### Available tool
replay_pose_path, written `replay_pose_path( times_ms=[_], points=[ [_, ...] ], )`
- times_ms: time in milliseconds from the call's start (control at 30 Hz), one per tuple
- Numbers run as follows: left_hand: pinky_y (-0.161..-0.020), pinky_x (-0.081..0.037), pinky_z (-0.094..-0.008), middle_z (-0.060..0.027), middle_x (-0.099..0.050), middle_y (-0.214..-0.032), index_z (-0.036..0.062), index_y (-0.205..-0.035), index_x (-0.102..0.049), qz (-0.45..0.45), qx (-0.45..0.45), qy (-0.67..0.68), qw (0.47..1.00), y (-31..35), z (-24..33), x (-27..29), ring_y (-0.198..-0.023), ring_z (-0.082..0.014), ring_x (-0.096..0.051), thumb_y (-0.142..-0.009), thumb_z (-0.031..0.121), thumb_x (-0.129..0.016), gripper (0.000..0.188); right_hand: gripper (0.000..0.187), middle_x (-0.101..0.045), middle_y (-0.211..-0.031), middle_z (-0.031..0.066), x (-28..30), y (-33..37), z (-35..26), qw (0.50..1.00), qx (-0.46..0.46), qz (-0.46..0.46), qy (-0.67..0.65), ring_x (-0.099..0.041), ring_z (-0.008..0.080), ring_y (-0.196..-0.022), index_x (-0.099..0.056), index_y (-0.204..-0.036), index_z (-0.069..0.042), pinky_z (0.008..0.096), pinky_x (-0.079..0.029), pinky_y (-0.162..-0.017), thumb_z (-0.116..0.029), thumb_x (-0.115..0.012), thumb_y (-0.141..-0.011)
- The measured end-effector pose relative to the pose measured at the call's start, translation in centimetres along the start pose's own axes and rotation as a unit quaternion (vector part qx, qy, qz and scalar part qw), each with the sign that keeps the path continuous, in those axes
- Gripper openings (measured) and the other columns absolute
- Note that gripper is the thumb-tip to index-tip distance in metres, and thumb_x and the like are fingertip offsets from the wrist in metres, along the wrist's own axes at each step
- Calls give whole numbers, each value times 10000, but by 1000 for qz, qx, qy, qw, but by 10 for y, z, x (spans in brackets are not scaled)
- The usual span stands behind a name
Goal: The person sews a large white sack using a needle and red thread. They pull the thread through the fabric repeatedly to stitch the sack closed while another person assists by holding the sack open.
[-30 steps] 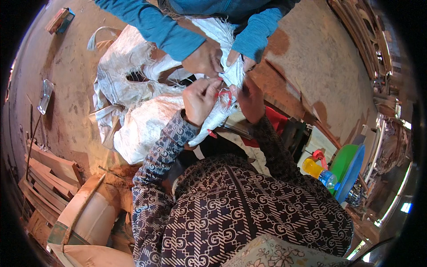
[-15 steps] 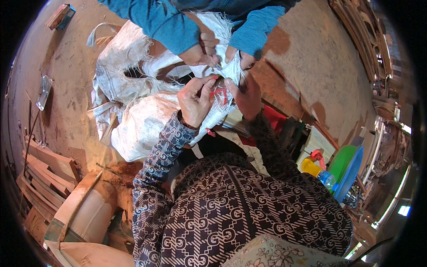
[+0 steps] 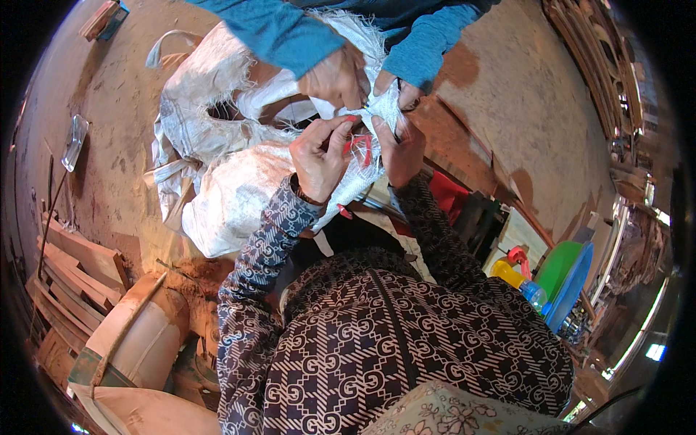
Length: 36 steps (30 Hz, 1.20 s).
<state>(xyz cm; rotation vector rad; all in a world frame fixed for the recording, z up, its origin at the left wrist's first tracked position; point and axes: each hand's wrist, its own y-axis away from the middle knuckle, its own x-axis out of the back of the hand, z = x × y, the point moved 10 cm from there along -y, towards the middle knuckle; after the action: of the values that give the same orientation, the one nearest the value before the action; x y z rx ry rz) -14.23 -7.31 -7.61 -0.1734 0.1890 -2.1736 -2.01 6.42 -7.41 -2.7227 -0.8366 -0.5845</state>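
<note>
A large white woven sack (image 3: 239, 192) with frayed edges is spread out ahead of me, a red print on its near side. My left hand (image 3: 319, 154) is closed in a pinch, with a small red piece (image 3: 351, 118) at its fingertips against the sack's bunched edge. My right hand (image 3: 403, 151) grips that edge between thumb and fingers. Across from me, a co-worker's hand (image 3: 335, 81) works at the same edge, blurred and bent over it. The co-worker's other hand (image 3: 399, 90) holds the sack's upper corner.
Wooden boards (image 3: 80, 272) are stacked at the left, near a pale rounded container (image 3: 141, 341). A clear plastic container (image 3: 75, 141) lies on the floor. At the right are a green basin (image 3: 560, 270), a blue basin (image 3: 573, 290) and a yellow bottle (image 3: 505, 270). Planks lean at the far right.
The co-worker's hand on the left has turned and moved right and down over the sack's edge. My hands keep their hold, the right one having shifted slightly.
</note>
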Motion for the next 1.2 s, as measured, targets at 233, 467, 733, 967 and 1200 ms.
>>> replay_pose_path(
  times_ms=[233, 467, 733, 967, 1200],
  points=[
    [-652, -506, -292, -125, -685, -792, -5, -965, -734, 7, 15, 16, 1000, 1, -8, -2, -697, -187, -656, -874, 26, -680, 111, 183, -715, -856, 122, -10, 0, 0, 998, 3, -13, -54, -683, 211, -741, -652, -1003, 2, 359, -523, -697, -150, -637, -901],
    [-659, -508, -286, -128, -689, -793, -11, -968, -733, 9, 29, 17, 999, 2, -8, 1, -711, -182, -665, -873, 28, -680, 116, 251, -706, -960, 187, -10, 0, -13, 999, 32, -13, -13, -704, 309, -879, -620, -1090, 11, 402, -533, -771, -123, -622, -877],
    [-636, -503, -286, -124, -675, -770, -10, -962, -733, 0, 40, 7, 999, 2, -4, 0, -669, -190, -650, -874, 30, -679, 110, 295, -701, -987, 203, -7, 5, -16, 997, 27, -38, 56, -700, 356, -922, -603, -1133, 1, 424, -536, -789, -137, -626, -873],
    [-630, -499, -291, -118, -656, -744, -19, -953, -724, 46, 10, 23, 999, 2, -8, 3, -667, -181, -643, -867, 14, -693, 97, 293, -697, -979, 208, -7, 5, -29, 997, 53, -36, 48, -698, 370, -909, -600, -1141, -9, 424, -540, -766, -141, -614, -881],
    [-643, -504, -286, -122, -676, -777, -31, -956, -715, 48, 12, 9, 999, -1, -4, 6, -684, -177, -649, -873, 16, -690, 99, 278, -692, -946, 217, 0, 7, -24, 997, 51, -42, 36, -703, 362, -884, -603, -1131, 1, 411, -541, -748, -114, -607, -878]
  ],
)
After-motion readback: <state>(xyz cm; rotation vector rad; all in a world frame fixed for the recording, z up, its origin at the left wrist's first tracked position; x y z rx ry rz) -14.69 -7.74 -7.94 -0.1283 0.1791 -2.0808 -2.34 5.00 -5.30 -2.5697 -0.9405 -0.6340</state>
